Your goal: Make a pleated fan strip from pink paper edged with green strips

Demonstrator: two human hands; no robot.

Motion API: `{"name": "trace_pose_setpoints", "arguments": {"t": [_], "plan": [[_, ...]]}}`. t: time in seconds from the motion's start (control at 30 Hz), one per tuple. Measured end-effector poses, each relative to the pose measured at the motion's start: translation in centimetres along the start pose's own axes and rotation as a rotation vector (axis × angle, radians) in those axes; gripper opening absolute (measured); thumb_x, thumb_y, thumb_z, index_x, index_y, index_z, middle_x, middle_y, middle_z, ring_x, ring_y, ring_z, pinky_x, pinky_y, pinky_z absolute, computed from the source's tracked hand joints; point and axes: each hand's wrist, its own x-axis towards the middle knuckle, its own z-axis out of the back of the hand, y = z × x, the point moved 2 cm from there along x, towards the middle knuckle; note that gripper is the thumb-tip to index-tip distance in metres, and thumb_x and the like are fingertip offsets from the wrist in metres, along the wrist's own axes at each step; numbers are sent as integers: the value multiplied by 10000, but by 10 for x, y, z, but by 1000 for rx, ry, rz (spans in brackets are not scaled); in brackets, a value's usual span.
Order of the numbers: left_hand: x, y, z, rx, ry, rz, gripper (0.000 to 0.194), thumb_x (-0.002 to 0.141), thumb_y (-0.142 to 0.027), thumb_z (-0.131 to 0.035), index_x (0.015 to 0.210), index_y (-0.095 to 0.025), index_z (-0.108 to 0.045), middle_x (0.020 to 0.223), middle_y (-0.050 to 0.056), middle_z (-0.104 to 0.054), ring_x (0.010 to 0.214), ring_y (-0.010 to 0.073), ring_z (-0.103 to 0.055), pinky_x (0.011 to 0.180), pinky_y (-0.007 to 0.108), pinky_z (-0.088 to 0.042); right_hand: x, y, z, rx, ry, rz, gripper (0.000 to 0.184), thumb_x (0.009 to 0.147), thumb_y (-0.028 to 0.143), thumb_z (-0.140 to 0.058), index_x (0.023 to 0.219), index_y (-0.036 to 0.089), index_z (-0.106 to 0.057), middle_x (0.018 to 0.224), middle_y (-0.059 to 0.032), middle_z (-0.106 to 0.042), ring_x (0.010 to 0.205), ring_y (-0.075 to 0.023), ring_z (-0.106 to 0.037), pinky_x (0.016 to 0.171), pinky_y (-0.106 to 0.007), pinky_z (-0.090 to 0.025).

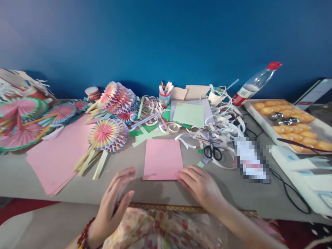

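A pink sheet of paper (162,159) lies flat on the grey table (135,188) straight ahead of me. My right hand (201,185) rests palm down with its fingers spread, its fingertips touching the sheet's near right corner. My left hand (114,202) hovers open just left of the sheet, fingers stretched out and a little blurred, holding nothing. Red beads circle my left wrist.
A stack of pink sheets (55,157) lies at left, with folded paper fans (109,135) and more fans (23,124) beyond. Black scissors (212,151) sit among white paper strips (220,121). A pen cup (164,97), a green sheet (188,114), a bottle (256,83) and a tray of orange pieces (293,124) stand at right.
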Motion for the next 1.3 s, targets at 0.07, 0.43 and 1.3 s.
{"name": "trace_pose_setpoints", "arguments": {"t": [0.07,0.43,1.3], "plan": [[-3,-8,-11,-401,134,195,380,1035,-378,-305,1218,-239,-607,1238,108,-659,1155,250,-628,928,396,-557,0,2,2,121,-53,-74,164,969,178,-499,1019,209,-653,932,-59,-689,851,-182,-636,770,-305,-511],[17,-38,-62,-590,130,319,512,980,-571,-389,1294,-245,-627,1195,89,-701,1101,281,-663,957,437,-550,5,41,8,379,-1,-107,199,931,222,-532,1111,226,-618,1001,-68,-687,909,-199,-653,769,-307,-548],[52,-21,-30,667,117,-452,315,991,-171,-429,1242,-162,-618,1376,108,-575,1218,263,-537,965,397,-460,3,19,2,54,-145,27,134,945,116,-539,960,168,-661,891,-44,-706,843,-178,-578,786,-318,-433]]}}
